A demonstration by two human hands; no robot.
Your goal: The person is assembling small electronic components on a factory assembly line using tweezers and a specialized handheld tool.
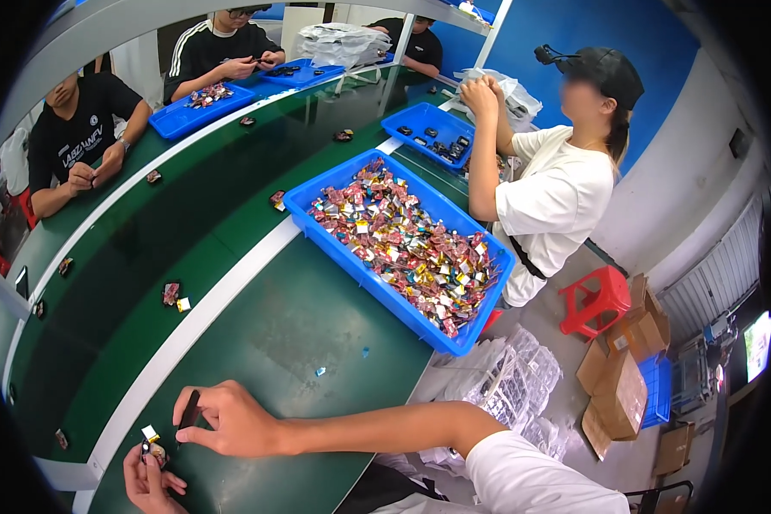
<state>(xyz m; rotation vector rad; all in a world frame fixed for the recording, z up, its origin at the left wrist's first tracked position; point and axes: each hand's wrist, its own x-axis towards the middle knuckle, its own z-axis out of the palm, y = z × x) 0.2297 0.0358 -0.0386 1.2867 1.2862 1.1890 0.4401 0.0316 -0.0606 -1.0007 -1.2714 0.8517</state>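
White sleeve (531,475) foremost, a component (156,454) (white-tabbed) sits in the left hand (149,485).

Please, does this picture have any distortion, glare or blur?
Head view: fisheye distortion curves the white rail; head view: pale glare lies on the green tabletop, and the screen looks washed out; head view: a blurred patch masks the standing person's face, while the right hand seems fairly sharp.

Wall, bright blue (565,34); adjoining wall, white (651,154), with a ribbed grey panel (720,257). Floor, smooth grey (544,321). Green worktable (274,317) beside a long dark-green belt (128,265), white rail (218,292) between. Overhead frame (128,27), white. Stool, red plastic (612,287). Cardboard boxes (612,398), opened, near a blue crate (656,385). Screen (757,345), lit, far right.
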